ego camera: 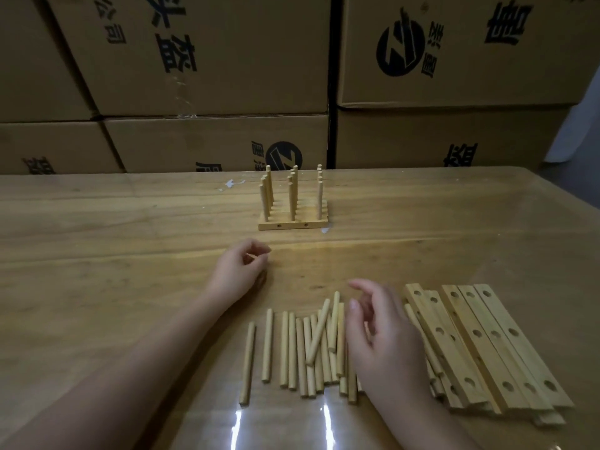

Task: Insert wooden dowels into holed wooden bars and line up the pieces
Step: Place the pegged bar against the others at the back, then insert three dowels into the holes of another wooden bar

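So the table [97, 222] had the filled bars [293, 226] side by side out at 12 o'clock, with the upright dowels [293, 196] standing in them in three rows. The loose dowels [311, 349] lay in a pile at 6 o'clock by the near edge. The spare holed bars [480, 345] were stacked just beside them, around 4 o'clock. The right hand [383, 339] was over where those two piles met, and the left hand [240, 271] sat near the table's middle. Cardboard boxes [207, 60] were stacked behind the far edge.
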